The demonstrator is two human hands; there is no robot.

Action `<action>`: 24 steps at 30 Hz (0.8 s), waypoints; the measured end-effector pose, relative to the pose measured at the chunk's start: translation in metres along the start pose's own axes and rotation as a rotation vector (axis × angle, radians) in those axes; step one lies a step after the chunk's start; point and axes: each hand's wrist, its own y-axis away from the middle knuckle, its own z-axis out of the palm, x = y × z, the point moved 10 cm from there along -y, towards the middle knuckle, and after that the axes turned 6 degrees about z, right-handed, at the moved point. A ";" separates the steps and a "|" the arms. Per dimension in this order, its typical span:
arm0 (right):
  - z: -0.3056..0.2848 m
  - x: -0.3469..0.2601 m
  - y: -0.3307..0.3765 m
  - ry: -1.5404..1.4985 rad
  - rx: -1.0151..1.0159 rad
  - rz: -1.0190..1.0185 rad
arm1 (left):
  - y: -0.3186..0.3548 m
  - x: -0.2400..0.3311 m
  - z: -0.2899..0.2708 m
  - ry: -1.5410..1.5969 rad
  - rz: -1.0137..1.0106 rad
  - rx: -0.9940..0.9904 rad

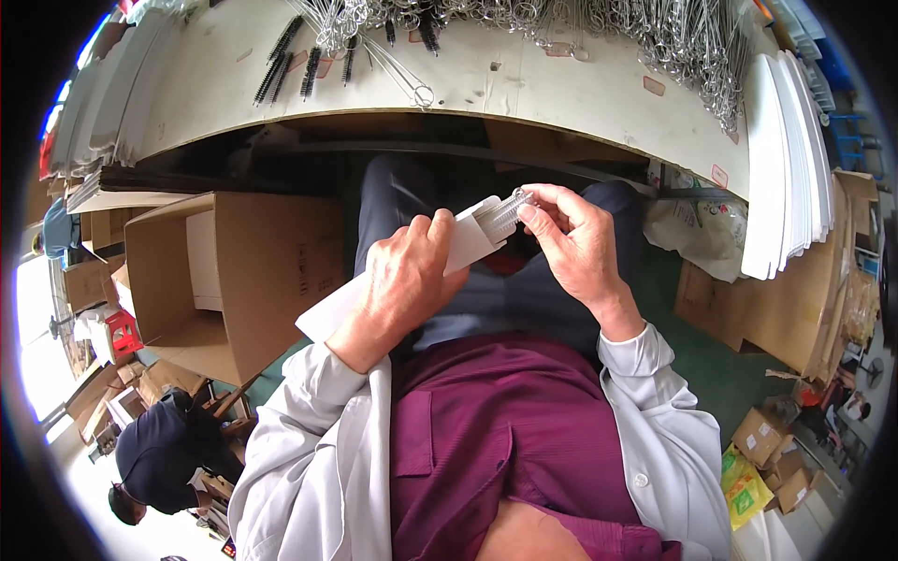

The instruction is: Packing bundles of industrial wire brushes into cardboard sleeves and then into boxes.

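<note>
White card sleeve (402, 280), long, flat and narrow, one item: held over the lap, its long axis running from lower left up to upper right, open mouth at the upper right end. Left hand (402, 280) wraps its middle, grip pressed together around the card, thumb on top. Clear-bristled small wire brush bundle (505, 213), one bundle, exact number of brushes too small to tell: it lies half inside the sleeve's mouth, in line with the sleeve's axis, projecting toward the upper right. Right hand (575, 243) is the nearer to it, grip pinching the bundle's outer end between thumb and fingertips; the bundle lies down and to the left of that pinch, toward the sleeve. Pale counter (524, 84) above carries black-bristled wire brushes (285, 61), about six counted, beside a large uncounted heap of silver wire stems (673, 37). Stacked white card sheets (790, 159) at right; one open brown cardboard box (224, 280) at left.
</note>
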 end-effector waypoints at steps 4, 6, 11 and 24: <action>0.004 0.002 0.000 0.010 -0.017 0.060 | 0.003 0.001 0.003 0.005 0.001 -0.005; 0.004 0.005 0.000 0.001 -0.025 0.089 | 0.005 0.001 0.005 0.010 0.007 0.002; 0.011 0.020 0.000 -0.125 -0.074 0.182 | 0.006 0.002 0.009 0.017 0.010 0.006; 0.012 0.023 -0.005 -0.192 -0.084 0.258 | 0.008 0.002 0.011 0.033 0.017 0.002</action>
